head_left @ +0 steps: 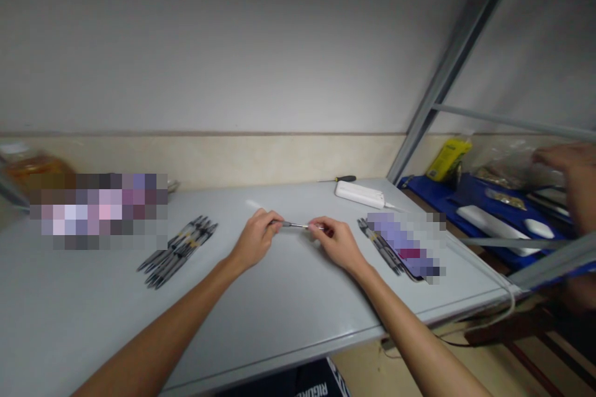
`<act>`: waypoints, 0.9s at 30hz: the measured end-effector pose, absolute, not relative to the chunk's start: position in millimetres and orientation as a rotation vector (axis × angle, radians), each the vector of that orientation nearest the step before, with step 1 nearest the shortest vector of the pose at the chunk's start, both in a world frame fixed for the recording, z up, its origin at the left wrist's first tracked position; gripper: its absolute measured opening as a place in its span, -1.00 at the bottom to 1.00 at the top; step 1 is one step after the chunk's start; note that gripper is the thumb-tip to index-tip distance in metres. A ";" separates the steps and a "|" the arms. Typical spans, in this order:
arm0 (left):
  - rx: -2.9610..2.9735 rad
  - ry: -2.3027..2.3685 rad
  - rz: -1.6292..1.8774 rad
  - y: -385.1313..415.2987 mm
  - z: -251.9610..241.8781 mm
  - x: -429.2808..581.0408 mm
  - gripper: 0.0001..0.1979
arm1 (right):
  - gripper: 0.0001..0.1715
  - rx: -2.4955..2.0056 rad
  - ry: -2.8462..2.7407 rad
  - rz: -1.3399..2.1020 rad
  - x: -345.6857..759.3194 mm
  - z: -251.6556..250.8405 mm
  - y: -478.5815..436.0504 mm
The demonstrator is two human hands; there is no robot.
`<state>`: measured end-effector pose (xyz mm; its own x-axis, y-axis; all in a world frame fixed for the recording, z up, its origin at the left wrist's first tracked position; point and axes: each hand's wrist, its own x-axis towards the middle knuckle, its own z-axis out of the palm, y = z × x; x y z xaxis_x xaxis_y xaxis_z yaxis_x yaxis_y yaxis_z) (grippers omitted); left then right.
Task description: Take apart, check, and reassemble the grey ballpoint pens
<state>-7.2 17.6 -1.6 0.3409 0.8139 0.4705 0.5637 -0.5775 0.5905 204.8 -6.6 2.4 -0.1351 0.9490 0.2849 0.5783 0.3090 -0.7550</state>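
My left hand (255,237) and my right hand (336,242) are both closed in a pinch on one thin pen (298,225), each at one end, held level just above the grey table (279,298). A row of several dark pens (179,250) lies to the left of my left hand. A few more pens (379,242) lie to the right of my right hand, beside a blurred patch.
A white power strip (361,194) and a screwdriver (342,179) lie at the table's back edge. A slanted metal frame post (437,87) stands on the right. Beyond it, another person's hand (575,180) reaches over a blue tray (484,211) with parts.
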 end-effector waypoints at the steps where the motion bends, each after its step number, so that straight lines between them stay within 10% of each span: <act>1: 2.282 1.226 1.091 17.7 -1.8 -7.4 -0.81 | -0.59 -1.382 -1.828 0.628 205.0 3.2 -6.6; 27: 2.280 1.353 1.068 25.0 -5.2 -11.6 -0.62 | -0.71 -1.203 -1.452 0.808 212.3 0.2 2.6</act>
